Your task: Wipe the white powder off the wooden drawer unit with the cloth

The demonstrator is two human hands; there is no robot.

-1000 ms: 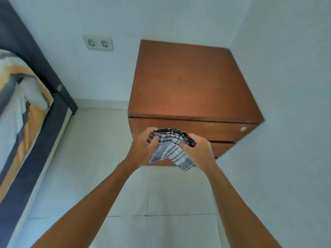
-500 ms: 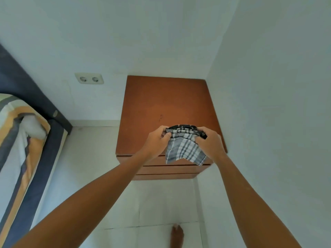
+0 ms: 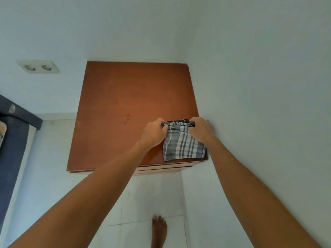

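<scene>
Both hands are now reaching over the wooden drawer unit, having come up from in front of its drawers a second ago. Left hand and right hand are each pinching the top edge of the checked cloth, which is hanging over the unit's near right corner. No white powder is showing clearly; wiping seems about to begin.
</scene>
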